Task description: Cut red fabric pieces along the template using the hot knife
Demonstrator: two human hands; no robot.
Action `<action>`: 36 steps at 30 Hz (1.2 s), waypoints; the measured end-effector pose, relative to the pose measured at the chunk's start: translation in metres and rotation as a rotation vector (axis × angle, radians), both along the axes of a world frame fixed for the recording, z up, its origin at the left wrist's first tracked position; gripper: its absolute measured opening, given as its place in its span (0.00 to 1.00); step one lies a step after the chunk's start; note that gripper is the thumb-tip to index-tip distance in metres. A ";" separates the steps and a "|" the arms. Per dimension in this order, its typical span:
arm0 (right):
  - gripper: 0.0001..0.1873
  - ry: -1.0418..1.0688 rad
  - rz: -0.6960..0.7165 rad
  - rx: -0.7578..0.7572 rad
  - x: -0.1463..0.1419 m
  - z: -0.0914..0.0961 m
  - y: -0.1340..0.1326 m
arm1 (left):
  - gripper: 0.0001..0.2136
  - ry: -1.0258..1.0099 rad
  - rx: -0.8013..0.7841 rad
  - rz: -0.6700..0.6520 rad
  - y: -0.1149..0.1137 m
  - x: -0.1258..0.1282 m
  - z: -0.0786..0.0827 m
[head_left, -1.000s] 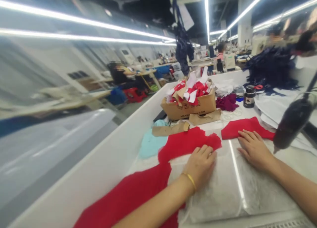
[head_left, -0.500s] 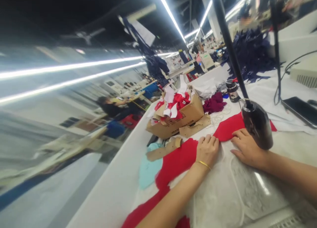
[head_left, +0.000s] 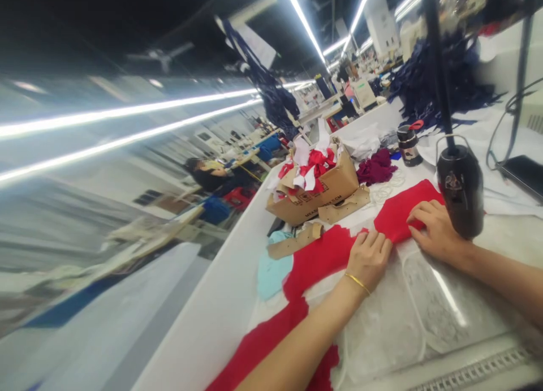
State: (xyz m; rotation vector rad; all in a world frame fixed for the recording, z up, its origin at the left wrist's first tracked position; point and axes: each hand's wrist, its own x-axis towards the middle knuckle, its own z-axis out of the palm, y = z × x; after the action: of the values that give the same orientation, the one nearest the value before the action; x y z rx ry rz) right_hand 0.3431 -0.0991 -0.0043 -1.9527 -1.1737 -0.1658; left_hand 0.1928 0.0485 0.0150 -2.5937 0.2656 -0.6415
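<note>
Red fabric pieces lie in a line across the worktable. My left hand, with a yellow bangle at the wrist, has its fingers curled down on the red fabric where two pieces meet. To its right, my right hand rests at the lower edge of another red fabric piece. Its fingers are bent, and the thumb stands a little apart from them. A black cylindrical lamp-like head on a pole hangs in front of that hand and hides part of it. More red fabric runs under my left forearm.
A cardboard box of red and white scraps stands beyond my left hand, near light-blue fabric and cardboard strips. Maroon cloth, a dark jar, navy fabric and a phone lie farther back. A person sits across the aisle.
The view has shifted, so the table's things appear farther right. My right hand has moved slightly forward onto the red fabric, its thumb closer to the fingers. My left hand keeps its place on the cloth.
</note>
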 end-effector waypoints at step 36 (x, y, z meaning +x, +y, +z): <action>0.07 0.149 0.194 -0.069 0.000 0.006 -0.007 | 0.35 0.180 -0.599 -0.143 -0.126 -0.069 -0.017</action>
State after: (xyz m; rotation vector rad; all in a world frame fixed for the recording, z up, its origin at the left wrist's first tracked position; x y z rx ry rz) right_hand 0.3432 -0.1060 0.0016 -1.8630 -1.2748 0.1210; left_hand 0.1235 -0.0775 -0.0024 -3.2399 0.3627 -0.6053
